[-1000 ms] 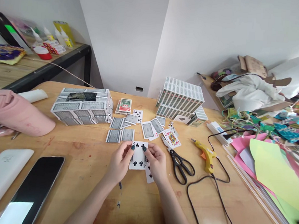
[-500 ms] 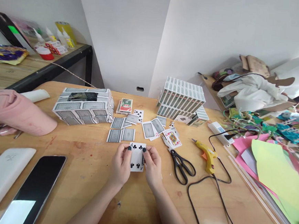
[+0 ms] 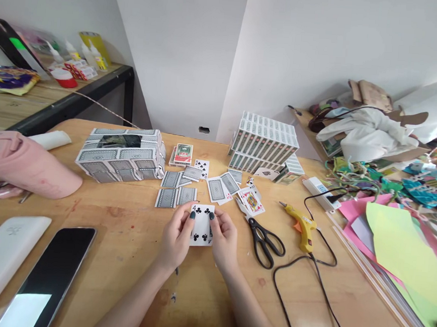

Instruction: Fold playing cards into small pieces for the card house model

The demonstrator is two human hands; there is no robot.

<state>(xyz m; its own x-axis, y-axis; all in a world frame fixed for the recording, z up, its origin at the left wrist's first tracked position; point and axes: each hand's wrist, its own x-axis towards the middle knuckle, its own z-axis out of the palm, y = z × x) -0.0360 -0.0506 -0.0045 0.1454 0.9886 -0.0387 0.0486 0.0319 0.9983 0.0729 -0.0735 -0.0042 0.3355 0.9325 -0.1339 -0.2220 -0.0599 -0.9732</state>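
A four of clubs playing card (image 3: 201, 226) faces me, pinched at its two side edges. My left hand (image 3: 177, 236) grips the left edge, thumb on the face. My right hand (image 3: 224, 240) holds the right edge the same way; a strip of patterned card back shows by its thumb. Just beyond lie several playing cards (image 3: 167, 198), mostly backs up. A box covered in playing cards (image 3: 122, 158), with an opening in its top, stands at the back left. Black-handled scissors (image 3: 265, 242) rest to the right of my right hand.
A yellow glue gun (image 3: 304, 228) with a trailing black cord lies at right, near a power strip (image 3: 320, 193). Stacked card boxes (image 3: 263, 142) stand at the back. Coloured paper (image 3: 405, 243) covers the right side; a phone (image 3: 48, 278) and pink tumbler (image 3: 29, 164) are left.
Both hands have raised the four of clubs slightly, away from me. The view has shifted a little; the things on the table stay in place.
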